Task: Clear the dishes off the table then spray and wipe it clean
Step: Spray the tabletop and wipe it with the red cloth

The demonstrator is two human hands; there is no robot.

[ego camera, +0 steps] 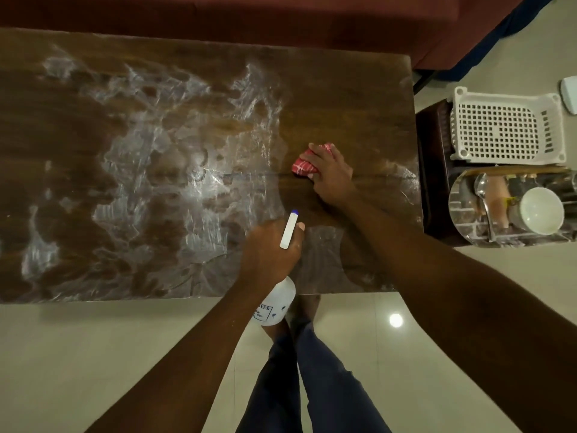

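My right hand (pixel 331 173) pressed the red cloth (pixel 304 166) bunched under curled fingers on the wet, streaked table (pixel 187 151), my left hand (pixel 270 248) gripped the spray bottle (pixel 276 303) above the near edge, dishes off on the tray (pixel 462 220) at the right.

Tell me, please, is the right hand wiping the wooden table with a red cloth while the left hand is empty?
Not quite: the head view shows the left hand gripping a spray bottle; the right hand does press the red cloth on the wooden table.
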